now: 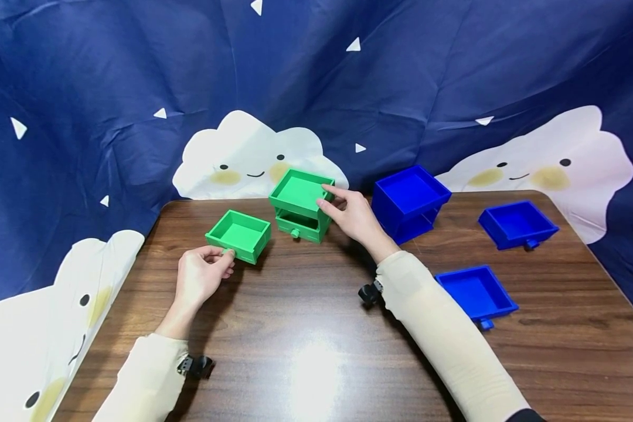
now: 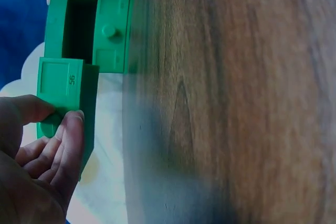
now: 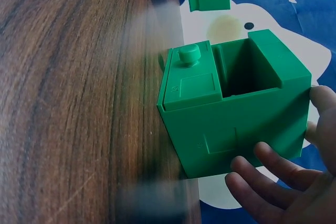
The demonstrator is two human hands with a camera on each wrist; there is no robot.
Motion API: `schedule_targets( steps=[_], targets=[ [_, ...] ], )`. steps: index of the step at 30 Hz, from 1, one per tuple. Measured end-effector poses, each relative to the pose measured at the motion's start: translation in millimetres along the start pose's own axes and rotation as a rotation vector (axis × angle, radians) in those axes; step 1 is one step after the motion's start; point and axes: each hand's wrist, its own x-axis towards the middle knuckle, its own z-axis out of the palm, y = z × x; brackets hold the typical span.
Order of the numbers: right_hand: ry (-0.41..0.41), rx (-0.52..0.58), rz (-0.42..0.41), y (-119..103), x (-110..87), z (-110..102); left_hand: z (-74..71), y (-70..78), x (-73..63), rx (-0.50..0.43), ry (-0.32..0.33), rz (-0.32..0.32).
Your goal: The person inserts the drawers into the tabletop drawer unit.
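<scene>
My left hand (image 1: 203, 272) pinches the knob (image 2: 50, 124) of a green drawer (image 1: 240, 231) between thumb and fingers. The drawer is held up, front towards me, to the left of a small green cabinet (image 1: 300, 193). This cabinet has a shallow tray top, an empty upper slot (image 2: 80, 27) and a lower drawer (image 3: 194, 82) pushed in. At the cabinet's right side, my right hand (image 1: 350, 214) grips it, thumb and index finger at the top rim and the other fingers along the side wall (image 3: 247, 129).
A blue cabinet (image 1: 411, 193) with an open front stands right of the green one. Two blue drawers lie on the wooden table (image 1: 274, 328): one at the far right (image 1: 517, 225), another nearer (image 1: 477, 293). A blue curtain (image 1: 295, 70) hangs behind the table.
</scene>
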Motion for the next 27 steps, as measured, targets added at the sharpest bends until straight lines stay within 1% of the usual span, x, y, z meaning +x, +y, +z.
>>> schedule_targets(
  steps=[5, 9, 14, 20, 27],
  targets=[
    [0.004, 0.004, 0.002, 0.8, 0.1, 0.3, 4.5, 1.3, -0.1, 0.006, 0.003, 0.027],
    [0.008, 0.008, 0.003, 1.6, 0.2, 0.5, 8.7, 2.7, -0.4, -0.007, 0.002, 0.043],
    [0.008, 0.010, 0.002, 1.3, -0.5, 0.9, 13.2, 3.9, -1.0, -0.024, 0.001, 0.040],
    [-0.002, 0.012, 0.012, 0.9, -3.0, 0.8, 16.2, 5.5, -2.4, -0.017, -0.006, 0.027],
    [0.002, 0.019, 0.006, 0.2, -2.2, 0.4, 18.1, 10.3, -2.4, -0.045, -0.002, 0.040]
  ],
)
